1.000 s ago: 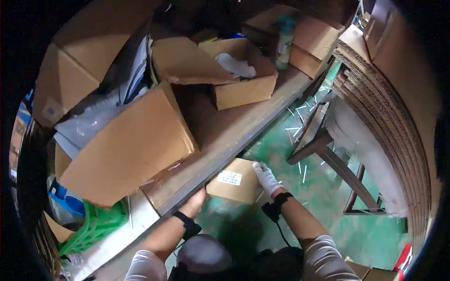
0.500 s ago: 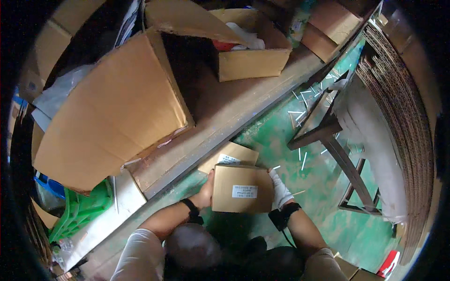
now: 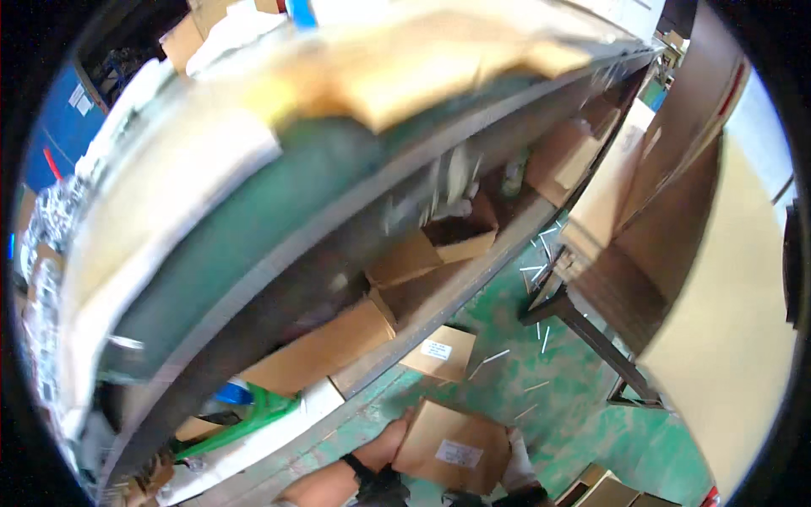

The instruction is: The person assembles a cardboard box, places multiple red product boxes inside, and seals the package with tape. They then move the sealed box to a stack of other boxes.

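Observation:
A brown cardboard box [image 3: 422,465] with a white label is held low in front of me, close to my body. My left hand [image 3: 395,438], bare with a black strap at the wrist, grips its left side. On its right side is my right hand [image 3: 519,460], in a white glove; most of its fingers are hidden or blurred. Just beyond, a second brown box [image 3: 461,357] with a white label lies on the green floor by the edge of the shelf.
A long workbench [image 3: 329,160] crosses the view, blurred, with a lower shelf holding open cartons [image 3: 338,338]. At right stand a dark metal frame [image 3: 604,346] and large cardboard sheets [image 3: 718,287]. White sticks litter the floor [image 3: 498,406]. More cartons [image 3: 604,494] sit at lower right.
My view has tipped up, bringing the benchtop into sight. The held box now sits lower in view and apart from the box on the floor, which it overlapped before. Both hands stay on it.

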Demonstrator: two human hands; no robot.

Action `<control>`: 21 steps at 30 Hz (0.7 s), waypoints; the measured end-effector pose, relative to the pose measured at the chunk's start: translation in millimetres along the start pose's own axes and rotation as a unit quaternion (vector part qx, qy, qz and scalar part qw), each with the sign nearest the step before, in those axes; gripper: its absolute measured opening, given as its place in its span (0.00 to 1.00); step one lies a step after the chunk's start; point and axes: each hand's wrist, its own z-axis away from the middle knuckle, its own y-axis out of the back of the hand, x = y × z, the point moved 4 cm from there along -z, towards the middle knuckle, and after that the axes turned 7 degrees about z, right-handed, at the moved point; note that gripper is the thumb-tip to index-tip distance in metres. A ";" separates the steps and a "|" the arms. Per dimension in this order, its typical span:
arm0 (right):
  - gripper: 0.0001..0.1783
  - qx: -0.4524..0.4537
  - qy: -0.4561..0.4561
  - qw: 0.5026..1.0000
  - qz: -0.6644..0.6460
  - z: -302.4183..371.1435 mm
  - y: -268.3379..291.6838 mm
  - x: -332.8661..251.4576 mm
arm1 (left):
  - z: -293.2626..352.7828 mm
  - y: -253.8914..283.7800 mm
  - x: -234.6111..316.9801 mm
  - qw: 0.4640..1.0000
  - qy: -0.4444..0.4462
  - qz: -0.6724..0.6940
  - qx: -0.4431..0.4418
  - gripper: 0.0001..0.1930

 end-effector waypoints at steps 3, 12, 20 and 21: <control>0.42 0.021 -0.048 0.998 -0.029 87.3 -53.4 -25.2 | 86.9 -0.5 -15.5 0.994 -0.075 -0.061 0.040 0.31; 0.34 0.016 -0.138 0.989 -0.042 311.4 -214.4 -140.0 | 446.8 -140.4 59.2 0.950 -0.272 -0.129 -0.087 0.27; 0.31 0.016 0.169 0.984 -0.055 334.2 -359.9 -313.6 | 489.4 -247.2 285.3 0.910 -0.400 -0.085 -0.067 0.35; 0.32 -0.014 0.224 0.973 -0.059 316.9 -377.4 -336.8 | 493.4 -257.6 311.1 0.907 -0.415 0.001 -0.074 0.31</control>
